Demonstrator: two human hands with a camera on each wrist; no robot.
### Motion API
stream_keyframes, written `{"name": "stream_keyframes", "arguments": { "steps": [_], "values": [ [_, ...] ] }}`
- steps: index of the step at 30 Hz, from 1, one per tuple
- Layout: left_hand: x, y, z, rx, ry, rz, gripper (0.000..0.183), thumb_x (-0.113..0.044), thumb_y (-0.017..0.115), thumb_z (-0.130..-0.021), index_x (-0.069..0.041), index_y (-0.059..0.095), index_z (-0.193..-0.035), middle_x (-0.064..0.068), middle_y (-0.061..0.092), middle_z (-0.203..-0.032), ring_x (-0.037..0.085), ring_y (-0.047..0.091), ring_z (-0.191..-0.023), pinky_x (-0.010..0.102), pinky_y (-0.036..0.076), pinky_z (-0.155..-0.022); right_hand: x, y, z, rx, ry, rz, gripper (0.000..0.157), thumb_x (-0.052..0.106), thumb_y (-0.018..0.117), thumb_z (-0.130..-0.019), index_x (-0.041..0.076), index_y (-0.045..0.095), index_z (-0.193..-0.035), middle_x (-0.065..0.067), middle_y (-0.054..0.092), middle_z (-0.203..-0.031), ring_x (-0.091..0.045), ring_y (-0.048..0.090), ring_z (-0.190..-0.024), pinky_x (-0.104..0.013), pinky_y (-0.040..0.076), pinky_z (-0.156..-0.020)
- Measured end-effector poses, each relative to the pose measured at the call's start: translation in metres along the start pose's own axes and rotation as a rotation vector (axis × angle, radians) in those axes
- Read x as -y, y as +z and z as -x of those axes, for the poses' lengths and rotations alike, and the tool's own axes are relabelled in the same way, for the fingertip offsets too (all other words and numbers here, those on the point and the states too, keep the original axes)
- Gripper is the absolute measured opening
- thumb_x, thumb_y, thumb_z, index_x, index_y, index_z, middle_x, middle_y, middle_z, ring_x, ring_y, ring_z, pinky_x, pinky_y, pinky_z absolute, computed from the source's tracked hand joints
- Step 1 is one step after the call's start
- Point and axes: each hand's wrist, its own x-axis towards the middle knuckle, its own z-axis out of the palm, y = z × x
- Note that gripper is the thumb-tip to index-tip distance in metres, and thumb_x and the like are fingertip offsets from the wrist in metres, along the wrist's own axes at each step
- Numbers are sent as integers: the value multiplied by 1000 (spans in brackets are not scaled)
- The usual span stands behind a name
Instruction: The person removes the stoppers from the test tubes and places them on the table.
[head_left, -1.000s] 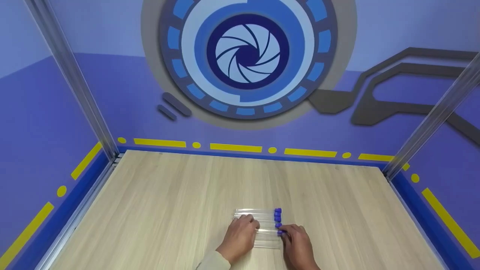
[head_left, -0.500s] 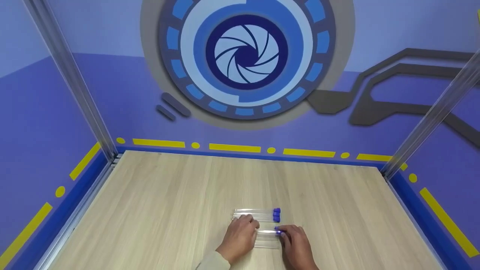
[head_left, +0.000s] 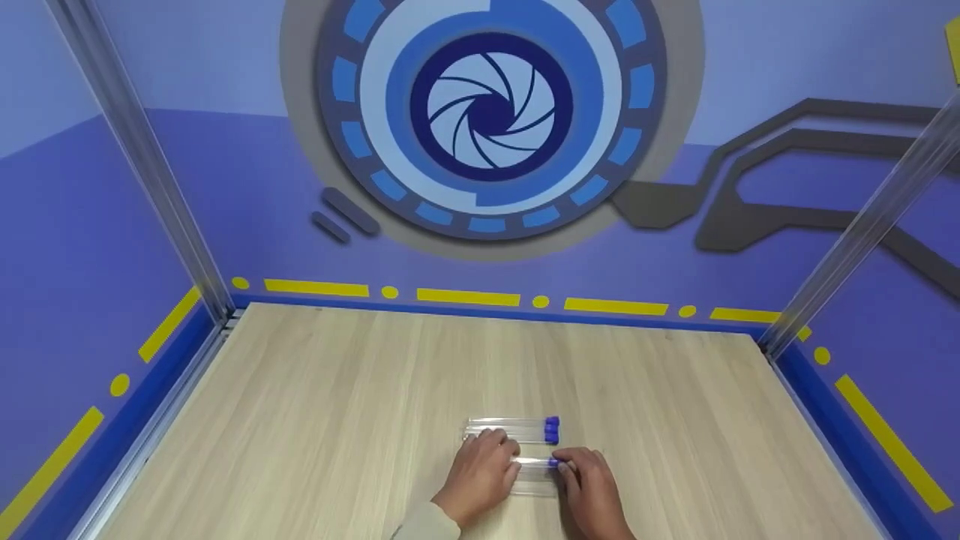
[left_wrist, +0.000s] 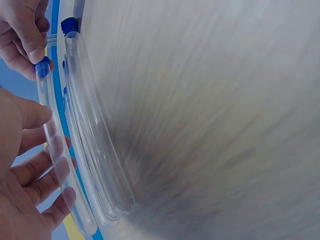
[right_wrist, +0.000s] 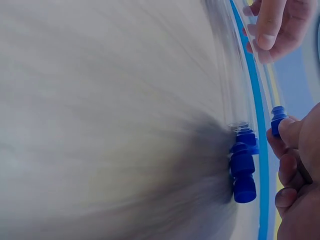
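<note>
My left hand (head_left: 481, 469) holds a clear test tube (left_wrist: 62, 155) along its length, thumb on one side and fingers on the other. At the tube's right end, my right hand (head_left: 592, 484) pinches a blue stopper (right_wrist: 278, 121) between thumb and finger. In the left wrist view the stopper's lower part shows through the clear tube wall, at the mouth. Beyond the left fingers lie clear test tubes (head_left: 510, 429) side by side, their blue stoppers (head_left: 552, 430) at the right. My left hand hides parts of these tubes.
Another clear tube (head_left: 532, 489) lies on the near side, between the hands; I cannot tell whether it has a stopper. In the right wrist view, tube mouths (right_wrist: 238, 126) show beside blue stoppers (right_wrist: 243, 162). The wooden table (head_left: 337, 405) meets patterned blue walls (head_left: 247, 225).
The two blue spots near my right fingertips half a second ago now appear as one, at the held tube's end. My right fingers have shifted slightly; my left hand stays in nearly the same place.
</note>
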Motion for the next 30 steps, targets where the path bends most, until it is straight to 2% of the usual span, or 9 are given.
{"name": "stream_keyframes", "arguments": {
  "steps": [9, 17, 24, 30],
  "values": [
    [-1, 1, 1, -41, 15, 4, 19, -35, 61, -91, -18, 67, -96, -5, 60, -90, 12, 56, -83, 29, 42, -72, 2, -1, 2, -20, -31, -5, 20, 8, 59, -93, 21, 67, -107, 7, 63, -110, -9, 52, -95, -29, 47, -79],
    [-1, 0, 2, -103, 59, 51, 12, -28, 63, -91, -17, 65, -93, -6, 56, -86, 10, 54, -78, 26, 43, -69, 0, 0, 1, -82, -95, 3, 19, 7, 60, -92, 19, 68, -104, 6, 65, -108, -14, 58, -104, -35, 49, -91],
    [1, 4, 4, -164, 107, 73, 10, -25, 64, -90, -16, 64, -93, -5, 56, -86, 10, 54, -78, 26, 44, -69, -1, 0, 3, -102, -123, 14, 21, 7, 63, -91, 21, 68, -105, 9, 64, -107, -6, 51, -92, -24, 46, -76],
    [1, 5, 4, -185, 121, 65, 9, -25, 64, -89, -16, 64, -93, -5, 57, -87, 11, 56, -79, 26, 44, -70, -3, -1, 2, -92, -144, -9, 20, 7, 63, -90, 18, 67, -106, 8, 63, -107, -4, 47, -86, -21, 44, -72]
  ]
}}
